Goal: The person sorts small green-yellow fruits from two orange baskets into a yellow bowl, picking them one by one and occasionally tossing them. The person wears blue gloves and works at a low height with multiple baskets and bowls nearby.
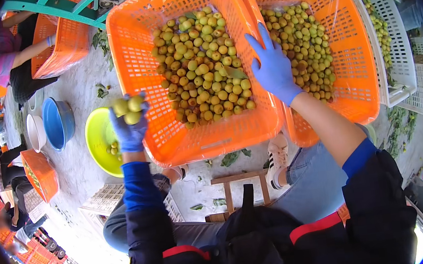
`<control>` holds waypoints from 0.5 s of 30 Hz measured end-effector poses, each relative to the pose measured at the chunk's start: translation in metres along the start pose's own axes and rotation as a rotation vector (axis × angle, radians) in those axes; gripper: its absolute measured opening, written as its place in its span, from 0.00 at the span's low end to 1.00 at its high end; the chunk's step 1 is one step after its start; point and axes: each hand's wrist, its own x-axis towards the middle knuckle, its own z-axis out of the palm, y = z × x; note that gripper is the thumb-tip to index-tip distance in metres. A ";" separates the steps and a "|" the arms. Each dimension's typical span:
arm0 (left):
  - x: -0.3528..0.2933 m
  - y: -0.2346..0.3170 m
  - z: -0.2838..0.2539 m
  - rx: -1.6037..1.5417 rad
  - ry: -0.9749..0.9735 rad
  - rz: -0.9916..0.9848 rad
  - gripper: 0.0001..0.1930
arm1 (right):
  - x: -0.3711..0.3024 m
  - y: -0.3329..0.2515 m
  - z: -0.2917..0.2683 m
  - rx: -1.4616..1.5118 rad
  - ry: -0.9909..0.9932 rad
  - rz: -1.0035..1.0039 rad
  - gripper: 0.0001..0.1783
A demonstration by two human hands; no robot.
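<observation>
My left hand [131, 130], in a blue glove, is closed around several round yellow-green fruits [130, 109] that look like jujubes. It is raised between the lime-green basin [98, 145] and the left orange crate [207, 142]. A few fruits lie inside that basin. My right hand [275, 69], also gloved in blue, has its fingers spread over the adjoining rims of the two orange crates and holds nothing. Yellow-green and brownish fruits [204, 69] fill the floor of the left crate, with a leaf among them. More fruits [306, 41] lie in the right orange crate [346, 47].
A white crate [394, 25] with fruits stands at the right. Blue [58, 123] and white [36, 132] basins sit at the left. Under my legs is a wooden stool [239, 177]. Another person [17, 58] reaches to an orange crate [60, 42] at upper left. Leaves litter the floor.
</observation>
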 end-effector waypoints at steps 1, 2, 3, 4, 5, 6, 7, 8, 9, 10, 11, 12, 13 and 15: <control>0.002 -0.007 0.002 -0.009 0.002 -0.010 0.30 | 0.000 0.004 -0.001 0.014 0.013 0.003 0.34; -0.004 0.008 0.011 -0.034 0.263 0.076 0.30 | 0.000 0.008 0.000 0.027 0.026 0.007 0.33; -0.015 0.047 0.001 -0.110 -0.100 -0.132 0.29 | 0.003 0.005 -0.002 0.042 0.062 0.001 0.32; -0.032 0.064 -0.019 -0.029 -0.026 -0.036 0.29 | -0.003 0.008 -0.003 0.034 0.051 0.008 0.32; -0.053 0.088 -0.046 0.014 0.095 0.050 0.28 | -0.004 0.006 -0.003 0.039 0.052 0.007 0.32; -0.069 0.102 -0.073 0.007 0.236 0.116 0.26 | -0.005 0.006 -0.003 0.023 0.040 0.011 0.32; -0.094 0.129 -0.118 -0.058 0.430 0.235 0.24 | -0.003 0.001 -0.008 0.021 0.039 0.003 0.32; -0.116 0.150 -0.149 -0.003 0.647 0.327 0.25 | -0.001 -0.004 -0.008 0.021 0.034 -0.002 0.32; -0.136 0.161 -0.166 0.174 0.840 0.322 0.25 | 0.000 -0.007 -0.007 0.025 0.028 -0.002 0.32; -0.145 0.163 -0.175 0.422 0.955 0.211 0.26 | 0.000 -0.008 -0.009 0.013 0.020 0.006 0.31; -0.145 0.161 -0.178 0.657 0.995 0.091 0.26 | -0.001 -0.004 -0.011 0.001 0.013 0.014 0.31; -0.145 0.164 -0.176 0.847 0.970 0.036 0.27 | -0.001 -0.004 -0.008 0.015 0.020 0.007 0.31; -0.140 0.168 -0.170 1.021 0.895 0.001 0.26 | 0.000 -0.007 -0.007 0.022 0.018 -0.003 0.31; -0.076 0.116 -0.118 1.282 0.821 0.305 0.23 | -0.003 0.002 -0.005 -0.012 0.012 0.017 0.31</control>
